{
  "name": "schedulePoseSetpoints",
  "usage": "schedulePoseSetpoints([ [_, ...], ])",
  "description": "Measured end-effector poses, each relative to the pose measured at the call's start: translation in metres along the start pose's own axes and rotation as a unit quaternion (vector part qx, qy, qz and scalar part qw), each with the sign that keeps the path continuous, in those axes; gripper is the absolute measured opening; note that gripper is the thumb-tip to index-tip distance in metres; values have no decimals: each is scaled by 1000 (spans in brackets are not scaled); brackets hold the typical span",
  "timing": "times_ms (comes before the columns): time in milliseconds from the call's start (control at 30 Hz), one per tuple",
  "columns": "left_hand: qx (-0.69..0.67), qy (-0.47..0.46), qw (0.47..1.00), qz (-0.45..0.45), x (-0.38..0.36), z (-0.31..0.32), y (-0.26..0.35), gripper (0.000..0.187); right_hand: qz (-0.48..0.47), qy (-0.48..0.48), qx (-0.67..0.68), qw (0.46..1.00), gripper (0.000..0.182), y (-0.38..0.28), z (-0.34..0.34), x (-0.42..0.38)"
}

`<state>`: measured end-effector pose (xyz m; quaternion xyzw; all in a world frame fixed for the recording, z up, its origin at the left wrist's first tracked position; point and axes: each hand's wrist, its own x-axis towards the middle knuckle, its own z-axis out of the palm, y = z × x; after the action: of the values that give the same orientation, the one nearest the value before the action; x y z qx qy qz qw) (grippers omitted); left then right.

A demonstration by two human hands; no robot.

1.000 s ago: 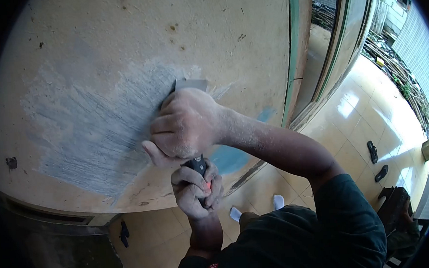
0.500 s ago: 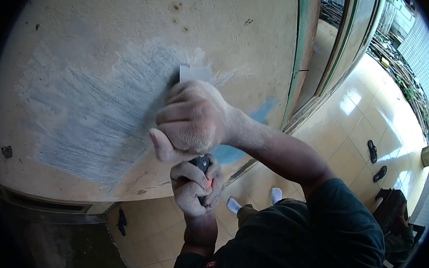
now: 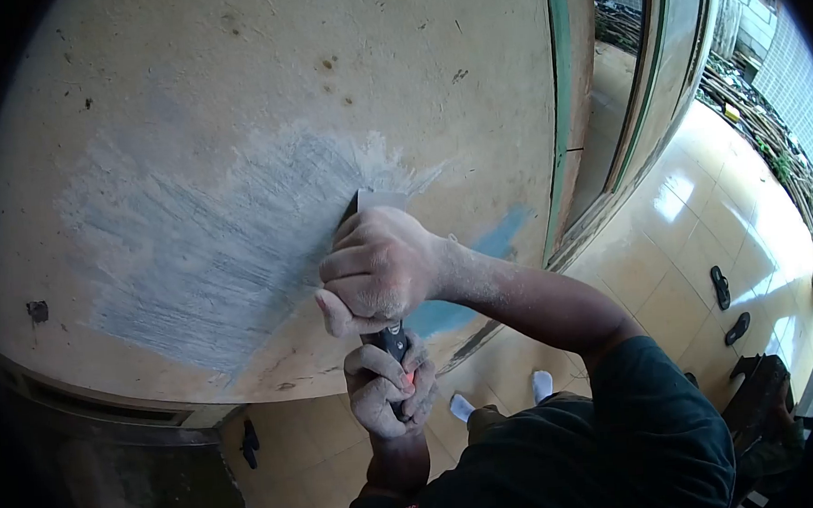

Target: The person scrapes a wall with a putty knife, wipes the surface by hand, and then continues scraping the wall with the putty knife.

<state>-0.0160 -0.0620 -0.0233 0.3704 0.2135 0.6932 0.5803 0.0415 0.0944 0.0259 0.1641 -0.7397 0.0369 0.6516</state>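
A scraper with a flat metal blade (image 3: 381,200) and a dark handle (image 3: 392,340) is in both hands, its blade against the beige wall (image 3: 412,39). My right hand (image 3: 375,270), dusted white, is closed round the upper part of the tool just below the blade. Below it, my left hand (image 3: 389,390) is wrapped round the handle, where a small orange-red part shows between the fingers. A rough whitish-grey patch (image 3: 201,239) spreads over the wall to the left of the blade. Blue paint (image 3: 447,315) shows behind my right forearm.
A green-edged frame (image 3: 560,105) and an opening stand at the right. Dark slippers (image 3: 721,287) lie on the tiled floor (image 3: 612,269), and another dark pair (image 3: 250,443) is at lower left. My feet in white socks (image 3: 542,385) are below. A person's hand and dark seat are at lower right.
Both hands and the scraper have moved down along the wall, away from the upper edge of the whitish patch. The camera view has shifted a little too. Both hands keep their grip.
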Motion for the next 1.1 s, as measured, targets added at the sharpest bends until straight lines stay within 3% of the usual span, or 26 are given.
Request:
schedulePoseSetpoints([
  [200, -27, 49, 998, 2, 0, 4, -11, 6, 17, 12, 6, 1000, 36, -8, -5, -2],
  [300, 11, -18, 1000, 11, -3, -1, -15, 7, 21, -26, 24, 999, 36, -8, -2, -6],
  [500, -16, -42, 999, -26, 20, -14, -15, 7, 16, -28, -72, 997, 35, 2, -13, -4],
  [567, -4, 19, 1000, -7, -1, -2, -14, 7, 7, -9, -9, 1000, 36, -10, -4, -7],
  [633, -22, 11, 1000, -13, 1, -1, -10, 7, 11, -35, -8, 999, 36, -7, -4, -3],
  [767, -39, 22, 999, -22, 15, 0, -4, 7, 31, 10, -46, 998, 37, 11, -14, 4],
  [833, 52, -32, 998, -19, 18, 2, -6, 8, 50, 28, -20, 998, 37, 0, -16, 0],
  [900, 25, -44, 998, -25, 4, 1, -11, 9, 37, 14, -14, 999, 37, -9, -7, -7],
  [967, -27, 32, 999, -1, 5, 9, -13, 9, 18, 3, -17, 1000, 37, 0, -8, -9],
  [1100, -39, 52, 997, -33, 27, 0, -11, 8, 16, -3, -50, 999, 36, 11, -11, -8],
])
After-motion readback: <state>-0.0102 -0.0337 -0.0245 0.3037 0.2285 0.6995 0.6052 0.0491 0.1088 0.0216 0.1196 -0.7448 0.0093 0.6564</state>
